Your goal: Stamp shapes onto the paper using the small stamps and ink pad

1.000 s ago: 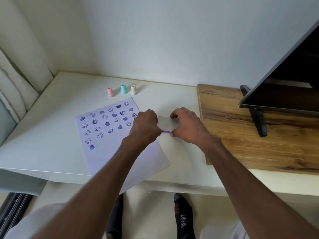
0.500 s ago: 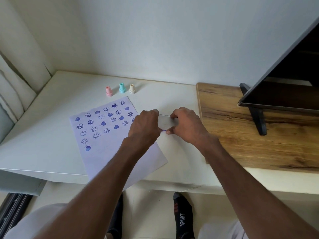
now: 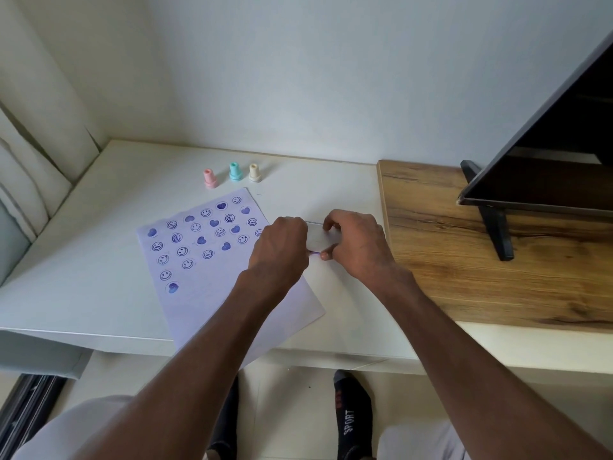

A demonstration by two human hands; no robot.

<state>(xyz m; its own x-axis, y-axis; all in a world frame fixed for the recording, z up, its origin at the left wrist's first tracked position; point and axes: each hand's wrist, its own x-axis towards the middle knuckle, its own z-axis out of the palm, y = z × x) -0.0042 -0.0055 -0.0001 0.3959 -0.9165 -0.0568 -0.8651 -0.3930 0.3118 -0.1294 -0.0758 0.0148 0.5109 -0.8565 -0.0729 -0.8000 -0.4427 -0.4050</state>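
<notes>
A white sheet of paper (image 3: 212,293) lies tilted on the white table (image 3: 83,260), covered in its upper part with several blue smiley and heart prints. Three small stamps stand upright behind it: pink (image 3: 210,178), teal (image 3: 235,171) and cream (image 3: 254,172). Just right of the paper sits the ink pad (image 3: 320,237), a small clear case with a purple edge. My left hand (image 3: 282,250) grips its left side and my right hand (image 3: 356,244) pinches its right side between fingers and thumb. Most of the pad is hidden by both hands.
A raised wooden board (image 3: 464,260) takes up the right part of the table and carries a dark screen (image 3: 547,154) on a black foot (image 3: 494,224). A curtain (image 3: 30,161) hangs at the left. The table's front edge runs just below the paper's overhanging corner.
Both hands stay on the ink pad with hardly any shift. The lid looks lower over the base than a second ago.
</notes>
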